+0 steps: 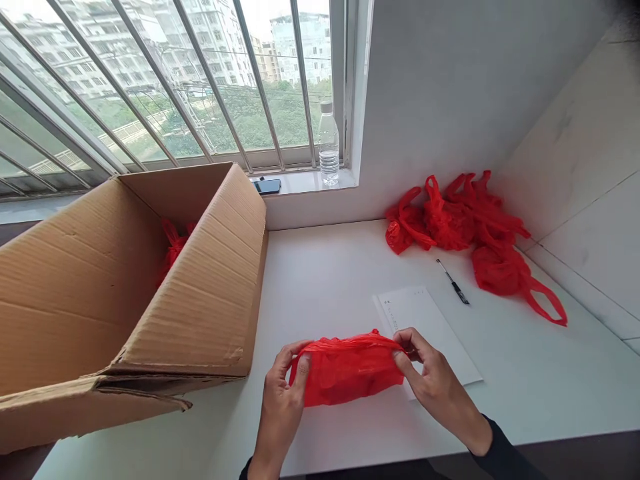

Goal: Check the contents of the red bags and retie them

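A red plastic bag (350, 373) is stretched between my two hands above the front of the white table. My left hand (285, 390) pinches its left end, thumb in front and fingers behind. At the upper right corner, my right hand (433, 377) grips the bag between thumb and fingers. The bag's top edge is gathered into folds, and what it contains, if anything, cannot be made out. Just behind the right hand lies a white sheet of paper (435, 320) with some print, partly covered by the hand and bag.
A large open cardboard box (220, 280) stands at the left, with red plastic (175, 247) inside. Several crumpled red bags (450, 217) lie at the back right by the wall. A black pen (453, 283) rests near the paper. On the windowsill are a phone (267, 186) and a water bottle (329, 147).
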Demonstrator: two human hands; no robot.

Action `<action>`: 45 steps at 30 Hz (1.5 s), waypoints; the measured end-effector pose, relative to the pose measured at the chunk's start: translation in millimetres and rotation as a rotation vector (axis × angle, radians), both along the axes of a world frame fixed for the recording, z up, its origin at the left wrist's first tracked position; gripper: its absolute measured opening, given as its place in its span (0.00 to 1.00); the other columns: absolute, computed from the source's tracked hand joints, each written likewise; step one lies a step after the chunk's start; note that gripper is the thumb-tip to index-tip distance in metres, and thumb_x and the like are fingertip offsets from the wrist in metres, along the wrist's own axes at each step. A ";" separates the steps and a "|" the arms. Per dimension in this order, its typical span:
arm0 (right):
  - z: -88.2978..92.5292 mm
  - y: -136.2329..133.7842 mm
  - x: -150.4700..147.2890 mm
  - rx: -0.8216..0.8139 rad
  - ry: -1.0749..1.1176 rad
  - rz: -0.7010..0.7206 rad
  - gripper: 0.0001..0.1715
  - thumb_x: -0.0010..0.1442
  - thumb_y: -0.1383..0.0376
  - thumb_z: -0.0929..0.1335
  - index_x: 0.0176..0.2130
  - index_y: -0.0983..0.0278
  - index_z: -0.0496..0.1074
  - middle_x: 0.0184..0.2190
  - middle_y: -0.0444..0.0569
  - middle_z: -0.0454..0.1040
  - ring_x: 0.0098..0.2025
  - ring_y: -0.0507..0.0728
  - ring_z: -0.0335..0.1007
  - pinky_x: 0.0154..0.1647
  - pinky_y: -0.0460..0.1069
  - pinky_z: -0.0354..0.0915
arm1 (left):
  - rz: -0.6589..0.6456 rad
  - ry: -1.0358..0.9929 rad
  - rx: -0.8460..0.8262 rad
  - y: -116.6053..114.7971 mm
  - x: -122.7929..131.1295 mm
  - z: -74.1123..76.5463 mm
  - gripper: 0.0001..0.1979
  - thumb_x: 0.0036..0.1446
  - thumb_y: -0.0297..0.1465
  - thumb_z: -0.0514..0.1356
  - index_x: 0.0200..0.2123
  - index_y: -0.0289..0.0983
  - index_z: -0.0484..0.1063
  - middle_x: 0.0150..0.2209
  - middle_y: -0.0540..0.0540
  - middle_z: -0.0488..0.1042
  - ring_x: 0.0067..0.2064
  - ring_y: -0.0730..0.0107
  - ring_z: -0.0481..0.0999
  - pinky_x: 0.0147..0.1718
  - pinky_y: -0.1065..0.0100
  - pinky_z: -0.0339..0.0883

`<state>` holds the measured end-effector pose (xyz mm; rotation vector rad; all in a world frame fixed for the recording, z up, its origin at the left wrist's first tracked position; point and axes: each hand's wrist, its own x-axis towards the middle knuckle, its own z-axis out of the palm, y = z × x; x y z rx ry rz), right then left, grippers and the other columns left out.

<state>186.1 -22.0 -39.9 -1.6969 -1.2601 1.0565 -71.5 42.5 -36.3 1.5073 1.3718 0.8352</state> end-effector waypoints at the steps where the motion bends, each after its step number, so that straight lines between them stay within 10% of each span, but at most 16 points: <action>1: 0.5 0.0 -1.5 0.005 0.005 0.010 0.12 0.71 0.53 0.62 0.41 0.57 0.66 0.36 0.42 0.71 0.38 0.55 0.66 0.33 0.49 0.58 | -0.020 0.007 0.015 -1.8 2.8 3.0 0.20 0.68 0.44 0.57 0.58 0.44 0.72 0.56 0.42 0.75 0.57 0.56 0.74 0.55 0.57 0.67; 5: 4.1 2.6 -10.3 0.042 0.034 0.057 0.16 0.69 0.49 0.64 0.38 0.58 0.64 0.33 0.40 0.67 0.35 0.54 0.62 0.38 0.49 0.60 | -0.138 0.062 0.113 -6.8 18.1 16.9 0.17 0.65 0.40 0.62 0.56 0.49 0.74 0.55 0.46 0.74 0.56 0.60 0.74 0.55 0.61 0.66; 9: 4.8 4.1 -10.3 0.055 0.082 -0.004 0.21 0.70 0.46 0.63 0.36 0.58 0.65 0.30 0.40 0.65 0.32 0.53 0.59 0.34 0.49 0.57 | 0.036 -0.084 0.025 0.6 16.9 17.5 0.13 0.63 0.43 0.64 0.45 0.43 0.79 0.46 0.46 0.79 0.49 0.60 0.77 0.47 0.66 0.69; 18: 4.8 -1.4 -4.1 0.036 0.281 -0.120 0.21 0.69 0.44 0.64 0.43 0.58 0.66 0.35 0.43 0.69 0.34 0.54 0.65 0.34 0.48 0.63 | 0.187 -0.142 0.004 0.3 9.9 26.6 0.27 0.60 0.49 0.64 0.59 0.45 0.70 0.56 0.44 0.75 0.56 0.55 0.75 0.46 0.65 0.73; 26: 41.9 -17.1 -12.2 0.080 0.174 -0.224 0.22 0.68 0.46 0.65 0.32 0.59 0.64 0.27 0.39 0.64 0.29 0.52 0.62 0.30 0.46 0.60 | 0.207 0.107 0.501 -2.2 23.0 55.1 0.06 0.63 0.37 0.64 0.38 0.45 0.81 0.38 0.48 0.69 0.42 0.65 0.71 0.43 0.67 0.66; 30: 43.3 -33.3 -0.5 0.156 0.012 -0.206 0.18 0.70 0.50 0.64 0.35 0.59 0.70 0.28 0.42 0.70 0.29 0.53 0.65 0.28 0.46 0.63 | 0.172 0.051 0.273 -21.6 7.9 66.0 0.10 0.66 0.40 0.62 0.44 0.45 0.81 0.24 0.53 0.65 0.27 0.70 0.65 0.29 0.70 0.62; 34: 42.3 -44.1 5.9 0.209 -0.096 -0.167 0.14 0.71 0.54 0.64 0.40 0.57 0.74 0.33 0.44 0.76 0.32 0.55 0.71 0.31 0.46 0.69 | 0.136 -0.144 0.027 -38.9 8.5 71.9 0.15 0.60 0.46 0.65 0.42 0.43 0.78 0.33 0.49 0.75 0.31 0.68 0.73 0.32 0.70 0.70; 38: 49.4 -45.8 3.9 0.294 -0.179 -0.164 0.12 0.69 0.54 0.66 0.39 0.56 0.74 0.35 0.45 0.78 0.36 0.57 0.76 0.34 0.47 0.72 | 0.235 -0.182 -0.006 -44.3 29.6 78.5 0.23 0.45 0.47 0.74 0.35 0.45 0.68 0.34 0.54 0.70 0.30 0.74 0.68 0.26 0.76 0.65; 45: 58.7 -39.5 0.1 0.315 -0.235 -0.287 0.07 0.69 0.56 0.67 0.42 0.55 0.74 0.35 0.42 0.79 0.35 0.55 0.76 0.31 0.45 0.70 | 0.297 -0.121 -0.050 -41.5 35.4 89.9 0.17 0.56 0.44 0.68 0.42 0.46 0.68 0.34 0.53 0.74 0.34 0.72 0.75 0.38 0.75 0.72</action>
